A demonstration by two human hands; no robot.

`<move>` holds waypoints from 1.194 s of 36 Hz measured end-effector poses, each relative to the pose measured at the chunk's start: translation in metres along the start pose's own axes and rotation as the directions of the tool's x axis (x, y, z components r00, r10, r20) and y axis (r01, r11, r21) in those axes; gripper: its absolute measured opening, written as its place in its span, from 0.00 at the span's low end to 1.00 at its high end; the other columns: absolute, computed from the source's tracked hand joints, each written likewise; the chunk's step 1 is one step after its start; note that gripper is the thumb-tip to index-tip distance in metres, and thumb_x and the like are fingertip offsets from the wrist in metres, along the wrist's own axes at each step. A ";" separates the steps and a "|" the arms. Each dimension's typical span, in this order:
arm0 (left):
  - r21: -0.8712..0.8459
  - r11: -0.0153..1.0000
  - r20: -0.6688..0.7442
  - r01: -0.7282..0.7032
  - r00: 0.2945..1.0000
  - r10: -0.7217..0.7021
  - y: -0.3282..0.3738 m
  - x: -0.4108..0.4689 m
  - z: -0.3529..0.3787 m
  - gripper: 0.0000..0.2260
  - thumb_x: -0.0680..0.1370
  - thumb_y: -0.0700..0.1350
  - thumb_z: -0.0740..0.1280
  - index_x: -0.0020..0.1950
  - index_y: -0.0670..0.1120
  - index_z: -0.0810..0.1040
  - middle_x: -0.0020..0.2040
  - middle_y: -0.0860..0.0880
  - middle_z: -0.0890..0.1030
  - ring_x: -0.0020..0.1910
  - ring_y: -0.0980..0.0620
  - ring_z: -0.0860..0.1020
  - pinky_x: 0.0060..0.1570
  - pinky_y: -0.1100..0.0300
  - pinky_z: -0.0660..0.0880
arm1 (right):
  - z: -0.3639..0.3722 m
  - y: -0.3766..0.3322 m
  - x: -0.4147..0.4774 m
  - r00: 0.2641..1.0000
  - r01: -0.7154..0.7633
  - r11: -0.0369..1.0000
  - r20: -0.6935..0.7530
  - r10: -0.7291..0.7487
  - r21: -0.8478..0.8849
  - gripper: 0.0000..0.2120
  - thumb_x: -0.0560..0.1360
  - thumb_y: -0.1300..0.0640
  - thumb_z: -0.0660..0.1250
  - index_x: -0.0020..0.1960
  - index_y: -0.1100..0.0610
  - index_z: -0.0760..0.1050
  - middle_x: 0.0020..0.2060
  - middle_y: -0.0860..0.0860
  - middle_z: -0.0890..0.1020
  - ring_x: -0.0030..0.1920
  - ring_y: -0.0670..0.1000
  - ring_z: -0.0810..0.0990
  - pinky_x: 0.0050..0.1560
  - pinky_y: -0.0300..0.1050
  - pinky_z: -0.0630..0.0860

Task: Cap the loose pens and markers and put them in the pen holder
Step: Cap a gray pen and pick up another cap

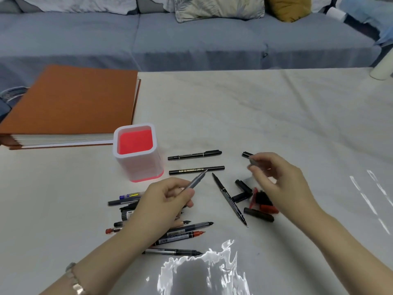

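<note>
My left hand holds an uncapped grey pen, its tip pointing up and right. My right hand pinches a small grey cap between thumb and finger, apart from the pen tip. The white pen holder with a red inside stands upright left of the hands and holds nothing. Two capped black markers lie beside it. A thin uncapped black pen lies between the hands. Several loose pens lie under my left hand. Loose black and red caps lie under my right hand.
A thick orange-covered book lies at the back left of the white-covered table. A grey sofa with cushions runs behind the table. A white cylinder stands at the far right edge.
</note>
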State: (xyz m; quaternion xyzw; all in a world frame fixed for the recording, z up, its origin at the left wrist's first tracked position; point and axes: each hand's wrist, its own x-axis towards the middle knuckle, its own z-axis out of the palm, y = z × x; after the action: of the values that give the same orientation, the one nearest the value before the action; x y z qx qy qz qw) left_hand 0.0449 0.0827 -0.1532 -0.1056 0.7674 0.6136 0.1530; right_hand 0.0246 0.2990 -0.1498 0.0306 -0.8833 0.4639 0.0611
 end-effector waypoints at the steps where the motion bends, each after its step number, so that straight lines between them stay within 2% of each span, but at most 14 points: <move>1: -0.005 1.000 0.006 0.010 1.000 -0.010 0.001 -0.002 0.001 0.03 0.75 0.42 0.66 0.47 0.48 0.79 0.28 0.55 0.79 0.21 0.60 0.69 0.39 0.49 0.81 | 0.006 -0.012 -0.004 1.000 -0.024 0.986 0.010 0.023 0.168 0.11 0.73 0.64 0.65 0.44 0.47 0.74 0.40 0.45 0.81 0.38 0.45 0.80 0.43 0.30 0.74; 3: -0.002 1.000 0.008 0.010 1.000 -0.010 0.004 -0.005 0.002 0.03 0.75 0.42 0.66 0.45 0.49 0.79 0.28 0.55 0.80 0.22 0.60 0.69 0.44 0.42 0.80 | 0.017 -0.033 -0.012 0.998 -0.055 0.905 0.030 0.047 0.422 0.12 0.73 0.69 0.62 0.44 0.52 0.75 0.39 0.51 0.82 0.35 0.44 0.80 0.37 0.31 0.75; 5: 0.000 1.000 0.001 -0.004 1.000 0.004 0.006 -0.008 0.002 0.03 0.74 0.43 0.67 0.45 0.50 0.79 0.28 0.54 0.80 0.23 0.59 0.70 0.45 0.41 0.79 | 0.024 -0.045 -0.016 0.993 -0.114 0.830 0.040 0.109 0.546 0.12 0.74 0.71 0.60 0.44 0.56 0.75 0.38 0.52 0.81 0.32 0.39 0.80 0.31 0.27 0.72; 7: -0.003 1.000 -0.005 -0.017 1.000 0.017 0.007 -0.011 0.001 0.03 0.74 0.43 0.67 0.44 0.51 0.80 0.29 0.54 0.81 0.25 0.59 0.72 0.45 0.42 0.80 | 0.031 -0.049 -0.019 0.985 -0.153 0.778 0.027 0.173 0.609 0.11 0.75 0.69 0.60 0.44 0.56 0.76 0.35 0.49 0.83 0.35 0.39 0.82 0.33 0.27 0.74; 10: 0.009 0.999 -0.005 -0.054 0.999 0.054 0.009 -0.015 0.000 0.04 0.74 0.43 0.68 0.44 0.51 0.80 0.30 0.54 0.82 0.27 0.58 0.75 0.46 0.42 0.79 | 0.037 -0.047 -0.019 0.962 -0.211 0.712 0.014 0.272 0.669 0.10 0.75 0.67 0.60 0.45 0.55 0.77 0.34 0.48 0.85 0.41 0.44 0.84 0.42 0.33 0.79; 13: 0.008 0.997 -0.005 -0.076 0.997 0.076 0.009 -0.018 0.000 0.04 0.73 0.43 0.68 0.43 0.52 0.80 0.30 0.54 0.82 0.38 0.46 0.80 0.49 0.41 0.78 | 0.042 -0.045 -0.020 0.937 -0.258 0.625 0.032 0.349 0.737 0.10 0.75 0.67 0.61 0.47 0.54 0.77 0.35 0.49 0.85 0.40 0.43 0.83 0.43 0.33 0.80; 16: -0.004 0.997 0.001 -0.078 0.997 0.078 0.008 -0.020 0.000 0.05 0.73 0.43 0.68 0.41 0.53 0.80 0.29 0.55 0.81 0.39 0.52 0.81 0.51 0.42 0.77 | 0.044 -0.046 -0.021 0.926 -0.266 0.571 0.040 0.376 0.777 0.10 0.75 0.66 0.62 0.48 0.53 0.76 0.34 0.47 0.84 0.40 0.43 0.82 0.41 0.33 0.79; 18: -0.013 0.997 0.009 -0.074 0.997 0.074 0.008 -0.022 0.001 0.06 0.72 0.42 0.69 0.39 0.54 0.80 0.28 0.55 0.81 0.36 0.56 0.79 0.51 0.42 0.77 | 0.045 -0.046 -0.021 0.930 -0.253 0.574 0.033 0.365 0.778 0.11 0.75 0.66 0.62 0.48 0.53 0.76 0.34 0.47 0.84 0.40 0.43 0.82 0.41 0.33 0.79; 24: -0.017 0.996 0.012 -0.083 0.996 0.084 0.008 -0.023 0.002 0.12 0.72 0.41 0.69 0.35 0.59 0.81 0.29 0.54 0.81 0.35 0.55 0.79 0.50 0.43 0.77 | 0.048 -0.048 -0.022 0.949 -0.215 0.603 0.020 0.314 0.768 0.12 0.74 0.68 0.62 0.46 0.52 0.77 0.35 0.47 0.85 0.41 0.44 0.83 0.41 0.32 0.78; 33: 0.013 0.987 0.025 -0.159 0.987 0.158 0.010 -0.023 0.001 0.15 0.73 0.42 0.68 0.39 0.65 0.80 0.29 0.54 0.81 0.36 0.49 0.77 0.47 0.42 0.76 | 0.049 -0.052 -0.025 0.966 -0.208 0.653 0.049 0.253 0.729 0.11 0.73 0.69 0.63 0.46 0.54 0.79 0.36 0.48 0.85 0.40 0.43 0.83 0.39 0.30 0.76; 36: 0.070 0.979 0.030 -0.193 0.981 0.191 0.009 -0.023 0.001 0.16 0.74 0.43 0.67 0.39 0.66 0.79 0.31 0.56 0.81 0.39 0.45 0.79 0.48 0.42 0.78 | 0.051 -0.052 -0.027 0.969 -0.214 0.672 0.065 0.240 0.709 0.09 0.69 0.67 0.67 0.43 0.54 0.80 0.36 0.48 0.86 0.40 0.45 0.83 0.39 0.30 0.76; 39: 0.157 0.946 0.047 -0.284 0.959 0.280 0.004 -0.024 -0.003 0.13 0.75 0.48 0.66 0.41 0.68 0.78 0.38 0.57 0.82 0.40 0.53 0.80 0.48 0.46 0.79 | 0.048 -0.050 -0.028 0.968 -0.210 0.682 0.050 0.246 0.701 0.05 0.63 0.60 0.70 0.38 0.52 0.82 0.36 0.49 0.86 0.38 0.47 0.84 0.39 0.31 0.77; 41: 0.235 0.903 0.074 -0.360 0.933 0.353 0.001 -0.025 -0.005 0.07 0.72 0.52 0.63 0.46 0.64 0.78 0.41 0.55 0.80 0.40 0.54 0.80 0.46 0.47 0.79 | 0.046 -0.048 -0.028 0.968 -0.218 0.686 0.064 0.243 0.694 0.07 0.65 0.64 0.70 0.37 0.53 0.82 0.34 0.49 0.86 0.35 0.47 0.84 0.38 0.32 0.78; 43: 0.310 0.854 0.087 -0.418 0.907 0.412 -0.001 -0.023 -0.007 0.10 0.71 0.56 0.60 0.50 0.60 0.75 0.41 0.52 0.78 0.40 0.52 0.79 0.45 0.47 0.79 | 0.045 -0.048 -0.028 0.969 -0.221 0.696 0.074 0.235 0.683 0.09 0.65 0.66 0.69 0.36 0.53 0.82 0.33 0.49 0.86 0.33 0.46 0.84 0.36 0.32 0.78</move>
State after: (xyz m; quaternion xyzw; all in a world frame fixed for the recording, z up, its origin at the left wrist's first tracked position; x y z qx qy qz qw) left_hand 0.0663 0.0749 -0.1446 0.0940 0.8603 0.4995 0.0389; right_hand 0.0542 0.2348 -0.1395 -0.0631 -0.6449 0.7617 -0.0042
